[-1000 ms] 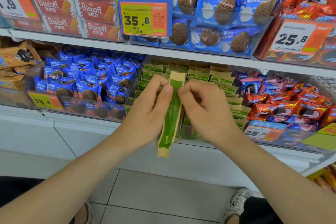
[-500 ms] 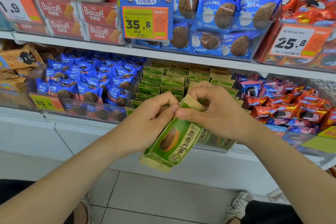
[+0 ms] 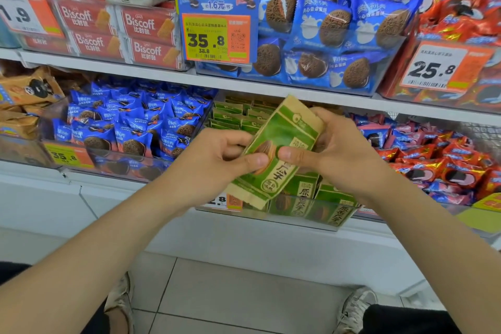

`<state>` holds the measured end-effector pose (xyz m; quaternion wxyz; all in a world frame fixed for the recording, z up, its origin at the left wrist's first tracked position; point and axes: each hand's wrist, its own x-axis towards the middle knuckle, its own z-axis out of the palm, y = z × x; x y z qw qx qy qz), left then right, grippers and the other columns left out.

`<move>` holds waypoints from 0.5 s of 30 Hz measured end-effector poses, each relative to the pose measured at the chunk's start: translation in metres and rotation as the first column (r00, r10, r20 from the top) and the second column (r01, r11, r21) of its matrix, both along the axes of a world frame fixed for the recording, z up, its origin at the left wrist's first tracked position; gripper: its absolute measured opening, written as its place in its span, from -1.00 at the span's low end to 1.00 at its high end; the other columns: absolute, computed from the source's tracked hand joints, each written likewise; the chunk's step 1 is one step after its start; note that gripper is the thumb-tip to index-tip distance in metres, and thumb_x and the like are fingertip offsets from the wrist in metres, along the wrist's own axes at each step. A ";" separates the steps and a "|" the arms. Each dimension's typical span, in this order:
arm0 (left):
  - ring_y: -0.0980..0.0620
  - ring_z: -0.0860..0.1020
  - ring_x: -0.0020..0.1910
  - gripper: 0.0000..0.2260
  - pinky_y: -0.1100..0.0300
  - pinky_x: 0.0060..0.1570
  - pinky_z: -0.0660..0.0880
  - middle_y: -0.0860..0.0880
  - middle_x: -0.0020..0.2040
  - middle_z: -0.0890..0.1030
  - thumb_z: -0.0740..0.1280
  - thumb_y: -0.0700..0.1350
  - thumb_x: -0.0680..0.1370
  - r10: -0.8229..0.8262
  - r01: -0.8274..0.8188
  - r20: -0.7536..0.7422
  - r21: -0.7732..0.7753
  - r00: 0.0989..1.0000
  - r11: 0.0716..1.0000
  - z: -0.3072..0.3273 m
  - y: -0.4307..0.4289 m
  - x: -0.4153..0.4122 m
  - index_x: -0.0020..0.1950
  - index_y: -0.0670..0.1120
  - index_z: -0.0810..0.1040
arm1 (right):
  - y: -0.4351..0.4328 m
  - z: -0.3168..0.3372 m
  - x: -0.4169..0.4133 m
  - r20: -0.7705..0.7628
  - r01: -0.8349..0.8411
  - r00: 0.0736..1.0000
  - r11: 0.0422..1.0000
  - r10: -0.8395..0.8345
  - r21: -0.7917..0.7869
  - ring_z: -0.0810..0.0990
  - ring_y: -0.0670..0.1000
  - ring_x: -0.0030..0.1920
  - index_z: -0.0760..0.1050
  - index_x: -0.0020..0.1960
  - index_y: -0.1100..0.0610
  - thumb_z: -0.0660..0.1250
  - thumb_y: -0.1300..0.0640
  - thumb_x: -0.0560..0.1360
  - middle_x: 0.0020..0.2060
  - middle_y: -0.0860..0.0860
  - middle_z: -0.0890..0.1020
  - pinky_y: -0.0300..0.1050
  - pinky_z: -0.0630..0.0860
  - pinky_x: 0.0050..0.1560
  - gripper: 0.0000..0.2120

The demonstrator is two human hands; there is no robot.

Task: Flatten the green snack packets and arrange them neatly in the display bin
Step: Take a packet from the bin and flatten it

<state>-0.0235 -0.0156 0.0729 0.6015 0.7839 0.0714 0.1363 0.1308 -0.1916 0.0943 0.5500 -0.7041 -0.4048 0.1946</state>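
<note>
A green and tan snack packet faces me, tilted, in front of the lower shelf. My left hand pinches its left edge, thumb on the front. My right hand grips its right side, thumb pressed on the middle of the front. Behind and below lies the clear display bin with several more green packets standing in rows at the back and a few leaning at the front.
Blue cookie packets fill the bin to the left, red ones the bin to the right. The upper shelf carries Biscoff boxes, blue cookie packs and price tags. My shoes stand on the tiled floor below.
The packet has turned from edge-on to face me flat and has risen slightly. Both thumbs have moved onto its front.
</note>
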 end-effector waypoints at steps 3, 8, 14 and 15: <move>-0.02 0.77 -0.11 -0.74 -0.02 0.02 0.68 -0.02 -0.11 0.78 0.31 0.12 0.71 0.195 -0.201 0.049 0.207 0.980 0.958 0.007 0.011 0.014 0.08 0.00 0.69 | 0.005 0.010 0.003 0.108 0.208 0.968 0.967 -0.225 0.149 0.79 0.01 -0.06 0.56 0.13 0.07 0.63 0.25 0.44 -0.07 0.00 0.79 0.17 0.73 0.00 -0.64; 0.12 0.66 -0.20 -0.85 -0.01 0.00 0.65 0.12 -0.19 0.70 0.37 -0.02 0.69 0.352 -0.367 0.143 0.576 0.925 0.731 -0.001 0.046 0.044 -0.02 0.02 0.70 | 0.015 0.009 0.015 0.401 0.382 0.786 0.880 -0.470 0.282 0.75 -0.11 -0.14 0.53 0.08 -0.08 0.66 0.03 0.44 -0.12 -0.18 0.75 0.11 0.70 -0.05 -0.64; 0.01 0.52 -0.07 -0.80 0.03 -0.06 0.51 0.12 -0.08 0.46 0.60 0.24 0.41 0.318 -0.161 -0.042 0.795 0.947 0.584 -0.019 0.069 0.070 -0.25 0.19 0.69 | 0.036 -0.012 0.025 0.566 0.336 0.748 0.933 -0.348 0.129 0.69 -0.07 -0.18 0.54 0.25 -0.03 0.58 -0.02 0.51 -0.03 -0.27 0.68 0.07 0.64 0.03 -0.63; 0.00 0.51 -0.05 -0.77 0.04 -0.06 0.49 0.11 -0.07 0.44 0.60 0.31 0.36 0.318 -0.145 -0.063 0.796 0.946 0.588 -0.019 0.073 0.071 -0.27 0.21 0.68 | 0.039 -0.015 0.026 0.580 0.324 0.740 0.937 -0.339 0.133 0.70 -0.06 -0.15 0.54 0.26 0.00 0.57 -0.02 0.53 -0.02 -0.26 0.68 0.06 0.64 0.04 -0.62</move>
